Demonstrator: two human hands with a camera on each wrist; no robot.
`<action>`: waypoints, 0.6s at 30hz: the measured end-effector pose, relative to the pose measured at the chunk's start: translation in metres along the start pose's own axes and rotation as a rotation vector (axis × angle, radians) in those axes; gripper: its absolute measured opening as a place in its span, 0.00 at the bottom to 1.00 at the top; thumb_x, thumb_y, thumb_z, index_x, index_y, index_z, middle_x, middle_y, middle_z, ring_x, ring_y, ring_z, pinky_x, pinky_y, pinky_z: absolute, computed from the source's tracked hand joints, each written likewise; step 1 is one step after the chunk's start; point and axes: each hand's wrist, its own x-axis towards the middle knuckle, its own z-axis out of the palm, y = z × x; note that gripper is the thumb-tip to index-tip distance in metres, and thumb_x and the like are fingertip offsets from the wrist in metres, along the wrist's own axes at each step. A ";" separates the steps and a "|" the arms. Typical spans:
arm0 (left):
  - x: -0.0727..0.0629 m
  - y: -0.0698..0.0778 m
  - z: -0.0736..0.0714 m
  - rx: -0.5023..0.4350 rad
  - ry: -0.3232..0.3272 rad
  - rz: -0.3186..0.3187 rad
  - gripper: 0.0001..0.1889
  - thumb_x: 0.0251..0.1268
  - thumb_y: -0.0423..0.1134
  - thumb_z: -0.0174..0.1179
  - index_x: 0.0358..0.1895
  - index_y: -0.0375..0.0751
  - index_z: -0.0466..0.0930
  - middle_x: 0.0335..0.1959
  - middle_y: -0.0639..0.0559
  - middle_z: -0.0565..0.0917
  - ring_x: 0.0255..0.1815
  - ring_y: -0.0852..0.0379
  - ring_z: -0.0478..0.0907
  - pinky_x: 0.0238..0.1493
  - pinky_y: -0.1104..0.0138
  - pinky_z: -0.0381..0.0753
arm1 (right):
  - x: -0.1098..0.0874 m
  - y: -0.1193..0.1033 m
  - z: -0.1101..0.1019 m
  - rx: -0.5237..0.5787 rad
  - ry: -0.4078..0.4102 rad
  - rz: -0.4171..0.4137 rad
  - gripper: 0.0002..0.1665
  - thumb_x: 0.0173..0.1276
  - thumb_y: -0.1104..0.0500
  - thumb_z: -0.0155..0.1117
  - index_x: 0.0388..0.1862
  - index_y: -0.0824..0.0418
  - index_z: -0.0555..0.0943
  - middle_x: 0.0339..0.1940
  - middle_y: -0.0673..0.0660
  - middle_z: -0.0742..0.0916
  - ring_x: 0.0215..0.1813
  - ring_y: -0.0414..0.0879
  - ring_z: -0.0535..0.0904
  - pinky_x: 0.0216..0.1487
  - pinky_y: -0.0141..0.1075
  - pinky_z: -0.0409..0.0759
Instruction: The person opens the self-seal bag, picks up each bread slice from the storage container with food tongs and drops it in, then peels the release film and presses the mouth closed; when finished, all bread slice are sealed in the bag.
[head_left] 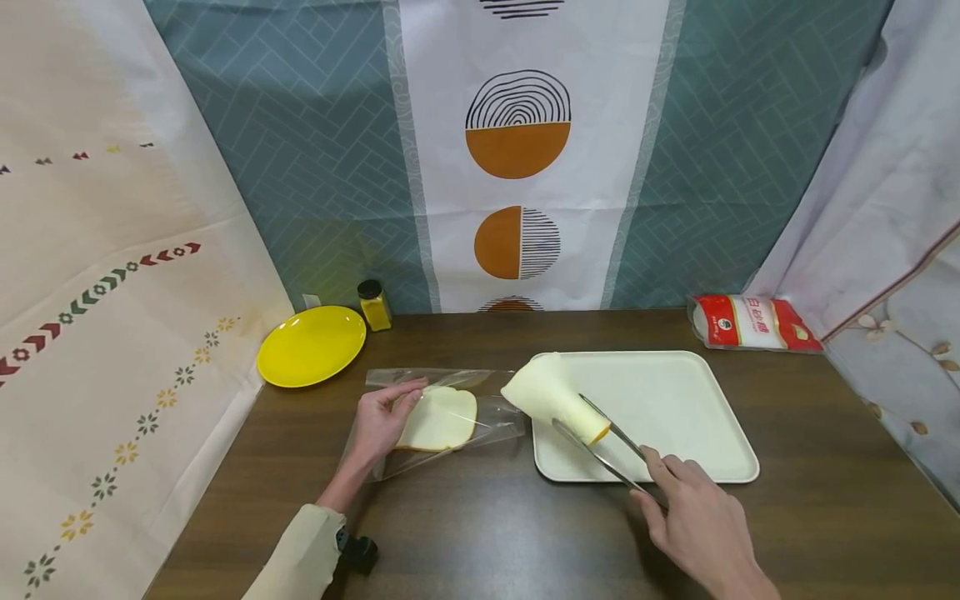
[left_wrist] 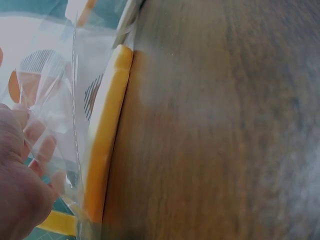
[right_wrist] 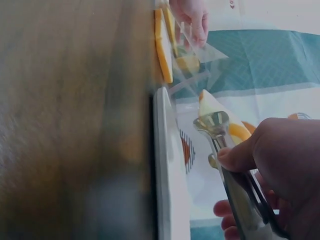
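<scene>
My left hand [head_left: 384,421] pinches the upper film of a clear plastic bag [head_left: 495,421], thumb against fingers. Inside that bag a slice of bread [head_left: 438,417] lies flat on the table, its golden crust [left_wrist: 102,150] showing along the side in the left wrist view. In my right hand [head_left: 701,517] I grip metal tongs [head_left: 600,454]. Their tips squeeze a second bread slice [head_left: 551,387], which bends and droops over the left part of a white tray [head_left: 675,408]. The left corner of this slice reaches the bag's right end.
A yellow plate [head_left: 311,346] sits at the back left beside a yellow jar with a black lid [head_left: 374,305]. At the back right lies a red and white package [head_left: 753,322]. Patterned cloth [head_left: 352,167] hangs behind the wooden table [head_left: 465,533].
</scene>
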 end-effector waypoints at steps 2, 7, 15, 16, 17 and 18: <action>0.001 -0.010 0.001 0.005 0.012 -0.012 0.09 0.64 0.24 0.65 0.45 0.28 0.87 0.45 0.39 0.87 0.54 0.42 0.82 0.49 0.77 0.77 | 0.004 0.001 -0.001 -0.001 -0.008 -0.029 0.32 0.48 0.54 0.80 0.55 0.59 0.84 0.32 0.48 0.82 0.32 0.46 0.75 0.15 0.37 0.68; 0.001 -0.021 0.003 0.051 0.019 -0.002 0.09 0.62 0.25 0.67 0.45 0.35 0.90 0.45 0.46 0.88 0.54 0.48 0.83 0.53 0.75 0.77 | 0.012 0.004 -0.003 0.009 -0.015 -0.102 0.32 0.48 0.53 0.80 0.54 0.58 0.84 0.32 0.44 0.80 0.32 0.43 0.75 0.17 0.35 0.69; 0.001 -0.021 0.007 0.068 0.032 0.102 0.10 0.59 0.21 0.68 0.42 0.33 0.90 0.42 0.44 0.89 0.50 0.44 0.85 0.63 0.50 0.72 | 0.025 0.004 -0.009 0.061 -0.133 -0.162 0.31 0.50 0.51 0.82 0.54 0.56 0.84 0.31 0.43 0.79 0.32 0.39 0.73 0.17 0.33 0.66; 0.001 -0.022 0.007 0.068 0.035 0.101 0.10 0.58 0.21 0.68 0.42 0.33 0.90 0.42 0.43 0.89 0.50 0.44 0.85 0.64 0.48 0.71 | 0.028 0.004 -0.010 0.069 -0.165 -0.160 0.31 0.51 0.51 0.82 0.54 0.56 0.84 0.31 0.43 0.79 0.32 0.39 0.74 0.18 0.33 0.66; 0.001 -0.022 0.007 0.068 0.038 0.097 0.10 0.58 0.21 0.68 0.42 0.33 0.90 0.42 0.43 0.89 0.49 0.44 0.85 0.64 0.47 0.70 | 0.032 0.004 -0.011 0.077 -0.197 -0.157 0.31 0.51 0.50 0.81 0.55 0.56 0.84 0.30 0.43 0.79 0.32 0.39 0.74 0.19 0.33 0.67; 0.002 -0.022 0.007 0.071 0.040 0.095 0.10 0.58 0.21 0.68 0.42 0.32 0.90 0.41 0.43 0.89 0.49 0.44 0.85 0.64 0.46 0.70 | 0.035 0.005 -0.011 0.086 -0.226 -0.156 0.30 0.52 0.50 0.81 0.54 0.55 0.84 0.30 0.42 0.79 0.32 0.38 0.74 0.19 0.33 0.67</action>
